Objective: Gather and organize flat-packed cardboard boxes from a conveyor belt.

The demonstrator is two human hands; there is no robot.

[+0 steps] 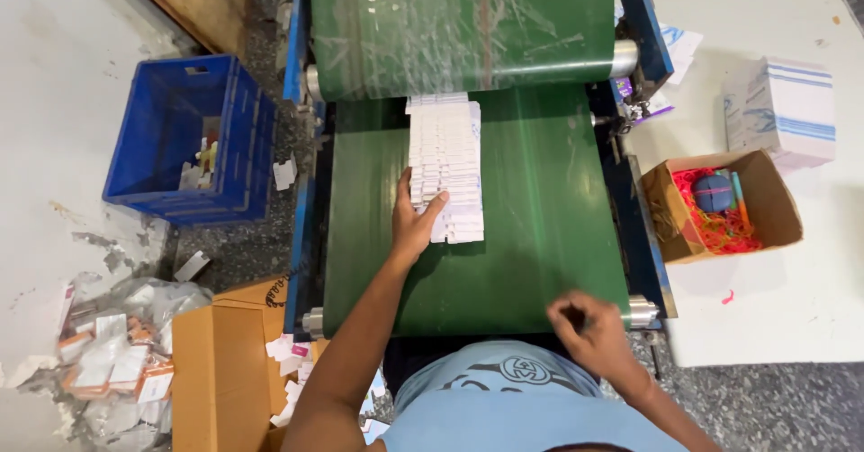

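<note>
Head view: I log a row of white cartons (446, 166) lying on the green belt (540, 236), long axis running from the roller (468, 72) toward the near edge. Left hand (414, 218) rests on the row's near left side, fingers spread over the cartons, thumb on top, none lifted. Right hand (589, 326) sits at the belt's near right corner, fingers curled; whether it holds anything I cannot tell. Left hand is nearer. Cartons lie ahead of its fingertips.
</note>
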